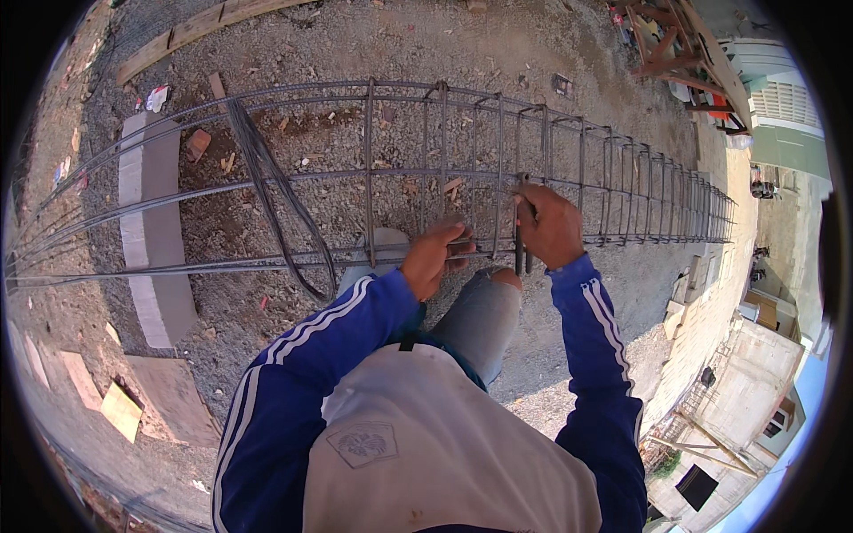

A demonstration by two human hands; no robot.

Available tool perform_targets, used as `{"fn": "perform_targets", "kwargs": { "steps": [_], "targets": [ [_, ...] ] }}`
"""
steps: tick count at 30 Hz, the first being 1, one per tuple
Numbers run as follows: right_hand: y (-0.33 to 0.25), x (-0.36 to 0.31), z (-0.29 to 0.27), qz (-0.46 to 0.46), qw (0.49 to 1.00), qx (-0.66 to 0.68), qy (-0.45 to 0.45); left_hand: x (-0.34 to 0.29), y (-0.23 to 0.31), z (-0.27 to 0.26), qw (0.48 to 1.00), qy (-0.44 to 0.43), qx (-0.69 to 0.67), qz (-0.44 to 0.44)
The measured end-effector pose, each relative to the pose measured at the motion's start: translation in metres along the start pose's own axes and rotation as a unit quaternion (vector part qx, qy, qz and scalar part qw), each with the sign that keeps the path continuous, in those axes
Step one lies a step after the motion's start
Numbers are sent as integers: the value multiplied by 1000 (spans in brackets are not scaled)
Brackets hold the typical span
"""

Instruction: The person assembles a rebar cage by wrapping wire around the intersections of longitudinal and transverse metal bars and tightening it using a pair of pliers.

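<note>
A long cage of steel reinforcing bars (404,173) with square stirrups runs across in front of me, from left to far right. My right hand (551,226) is closed around dark pincers (519,244); their head is up at the cage's middle bar and the handles point down toward my knee. At the near lower bar is my left hand (432,258), its fingers apart beside the bar, with nothing plainly visible in them. A looped bundle of thin tie wire (271,182) hangs over the bars left of my hands.
A pale block (155,231) lies under the cage's left end, where loose bar ends fan out. Boards (169,395) lie at lower left, and a long plank (173,43) at upper left. A wooden frame (666,40) stands at far right. Gravel covers the ground.
</note>
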State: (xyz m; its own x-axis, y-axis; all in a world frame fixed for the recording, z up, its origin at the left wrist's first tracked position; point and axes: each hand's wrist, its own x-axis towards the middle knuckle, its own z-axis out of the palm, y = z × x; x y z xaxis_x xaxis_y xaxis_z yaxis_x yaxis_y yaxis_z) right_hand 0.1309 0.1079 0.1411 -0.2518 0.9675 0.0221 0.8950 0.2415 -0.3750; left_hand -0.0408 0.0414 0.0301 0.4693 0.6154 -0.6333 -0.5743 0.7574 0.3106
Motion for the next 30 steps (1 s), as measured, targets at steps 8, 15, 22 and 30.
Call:
{"fn": "perform_targets", "kwargs": {
  "steps": [8, 15, 22, 30],
  "targets": [
    [50, 108, 68, -76, 952, -212, -207, 118, -49, 24, 873, 217, 356, 253],
    [44, 123, 90, -113, 923, -196, -310, 162, -47, 11, 924, 245, 209, 207],
    [41, 112, 110, -29, 940, -179, -288, 99, -21, 44, 974, 215, -54, 40],
    [40, 80, 117, 23, 975, 38, -220, 58, 56, -3, 997, 51, -47, 17]
  ]
}}
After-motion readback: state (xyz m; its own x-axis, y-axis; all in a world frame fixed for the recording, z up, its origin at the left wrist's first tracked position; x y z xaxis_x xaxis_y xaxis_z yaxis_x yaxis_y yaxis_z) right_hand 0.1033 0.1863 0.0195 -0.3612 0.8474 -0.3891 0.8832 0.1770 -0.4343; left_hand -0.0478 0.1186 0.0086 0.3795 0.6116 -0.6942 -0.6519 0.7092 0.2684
